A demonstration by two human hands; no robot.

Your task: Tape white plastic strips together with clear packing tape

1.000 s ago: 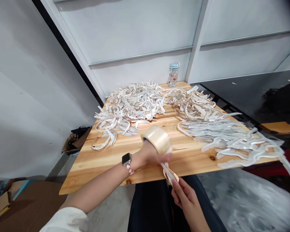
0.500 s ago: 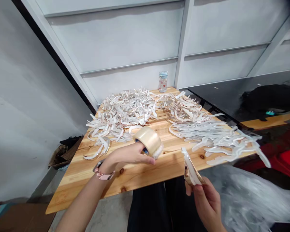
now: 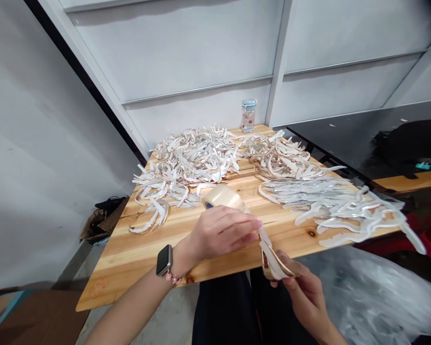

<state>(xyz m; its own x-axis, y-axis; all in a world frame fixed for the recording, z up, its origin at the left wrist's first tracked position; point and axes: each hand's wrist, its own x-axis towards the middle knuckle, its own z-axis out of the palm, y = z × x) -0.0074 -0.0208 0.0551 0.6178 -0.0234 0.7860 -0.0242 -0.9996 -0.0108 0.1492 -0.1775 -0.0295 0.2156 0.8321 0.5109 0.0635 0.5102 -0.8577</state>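
Note:
My right hand (image 3: 303, 287) grips a small bundle of curved white strips with glossy gold-brown edges (image 3: 275, 262), held in front of the table's near edge. At the upper end of that bundle my left hand (image 3: 226, 232) has its fingers pressed together, the fingertips touching the strips; its thumb is hidden. Just behind the left hand a wide roll of clear tan packing tape (image 3: 224, 195) rests on the table, partly covered by the knuckles. Right of the hands, long wavy translucent white strips (image 3: 309, 196) lie side by side, some reaching past the table edge.
Tangled piles of similar strips cover the back left (image 3: 197, 158) and back right (image 3: 280, 155) of the wooden table (image 3: 129, 268). A lidded bottle (image 3: 248, 116) stands by the wall. Clear plastic sheeting (image 3: 384, 297) lies at lower right, and a black table (image 3: 362, 129) stands beyond.
My left hand has let go of the tape roll, leaving it on the table, and moved right to the end of the strip bundle. The right hand has shifted slightly left with the bundle.

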